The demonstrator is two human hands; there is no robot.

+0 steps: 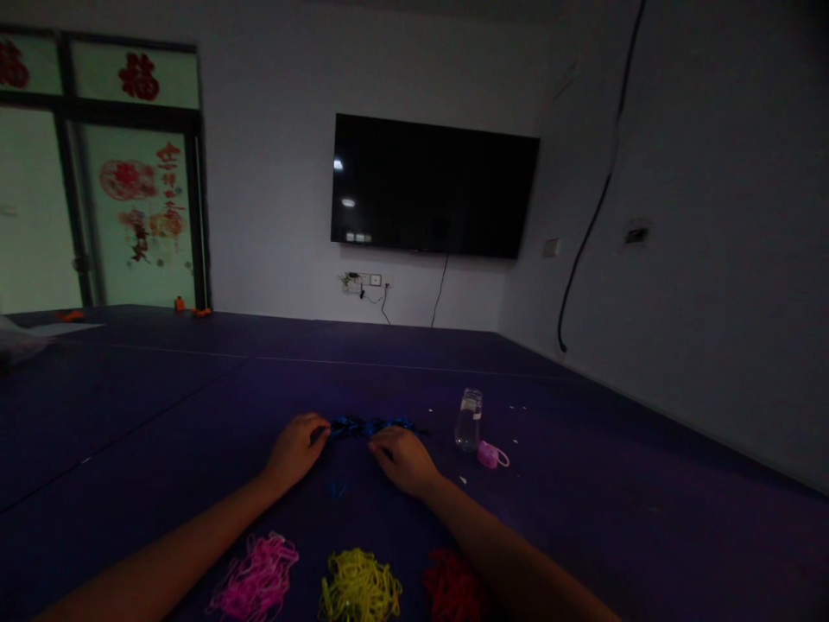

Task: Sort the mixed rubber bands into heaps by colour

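A row of dark blue bands [358,426] lies across the purple surface between my hands. My left hand [299,449] is at its left end, fingers closed together on the bands. At the row's right part, my right hand [402,458] has its fingers bent down and pressed together by the bands; what lies under the fingertips is too small to make out. A few loose blue bands [337,490] sit just nearer to me. Closer still are piles of pink bands [257,577], yellow bands [360,587] and red bands [452,587], the red partly behind my right forearm.
To the right of my right hand a clear bottle [468,422] stands uncapped beside a pink lid [490,454]. Small white scraps lie around them on the purple surface [583,492]. Orange items [180,304] and a pale bag [19,341] are at the far left.
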